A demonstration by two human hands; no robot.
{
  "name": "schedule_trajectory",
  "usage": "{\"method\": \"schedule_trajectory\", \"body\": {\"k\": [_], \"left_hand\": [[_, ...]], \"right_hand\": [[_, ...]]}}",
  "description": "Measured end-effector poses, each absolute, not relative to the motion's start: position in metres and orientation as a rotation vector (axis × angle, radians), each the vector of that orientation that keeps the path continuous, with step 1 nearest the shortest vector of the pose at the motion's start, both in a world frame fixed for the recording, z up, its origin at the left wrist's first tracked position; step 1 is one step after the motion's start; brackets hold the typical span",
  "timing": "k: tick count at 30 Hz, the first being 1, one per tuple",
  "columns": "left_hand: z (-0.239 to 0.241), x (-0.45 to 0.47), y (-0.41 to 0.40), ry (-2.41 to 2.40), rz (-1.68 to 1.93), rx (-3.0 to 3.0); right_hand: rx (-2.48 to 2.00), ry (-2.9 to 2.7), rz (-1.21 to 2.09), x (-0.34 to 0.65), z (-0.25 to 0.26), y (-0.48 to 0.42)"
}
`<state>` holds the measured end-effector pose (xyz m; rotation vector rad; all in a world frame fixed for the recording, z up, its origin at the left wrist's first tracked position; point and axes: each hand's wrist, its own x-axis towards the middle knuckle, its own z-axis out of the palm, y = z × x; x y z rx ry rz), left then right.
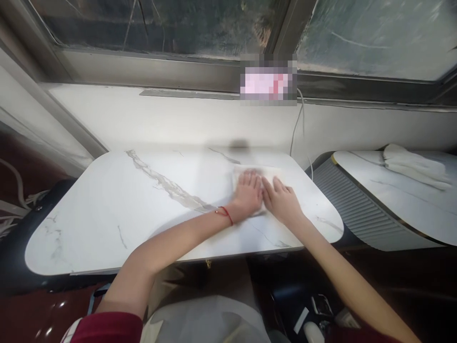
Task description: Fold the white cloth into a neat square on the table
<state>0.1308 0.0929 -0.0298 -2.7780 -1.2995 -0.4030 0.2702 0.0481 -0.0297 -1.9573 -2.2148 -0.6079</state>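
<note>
A small white cloth (257, 172) lies flat on the white marble table (150, 209), towards its right side. My left hand (248, 193) rests on the cloth with its fingers stretched out flat, a red string round the wrist. My right hand (282, 200) lies beside it, touching it, also flat with the fingers extended on the cloth's right part. Both hands cover most of the cloth, so only its far edge shows.
A second marble-topped table (403, 200) stands to the right with a folded white cloth (414, 166) on it. A white cable (298, 128) hangs down the wall behind. Window sill and glass run along the back. Dark floor and small items lie below.
</note>
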Motion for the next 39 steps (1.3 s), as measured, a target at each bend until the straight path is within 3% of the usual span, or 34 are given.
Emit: {"method": "schedule_trajectory", "body": {"k": [6,11,20,27,39], "left_hand": [[-0.041,0.160,0.039,-0.765,-0.698,-2.942],[-0.044,0.182,0.035,-0.718,-0.744,-2.915],[-0.034,0.214,0.124,-1.015,-0.643,-2.914],[-0.031,0.194,0.193,-1.319,-0.627,-2.851],[-0.024,0.189,0.235,-1.550,-0.575,-2.772]], "right_hand": [[-2.040,-2.018,-0.697,0.304,-0.039,-0.057],[-2.103,-2.037,-0.708,0.329,-0.036,-0.066],[-2.198,-2.191,-0.463,0.386,-0.039,0.066],[-2.140,-2.224,-0.128,0.372,-0.040,0.174],[-2.043,-2.337,-0.060,0.363,-0.044,0.250]]}}
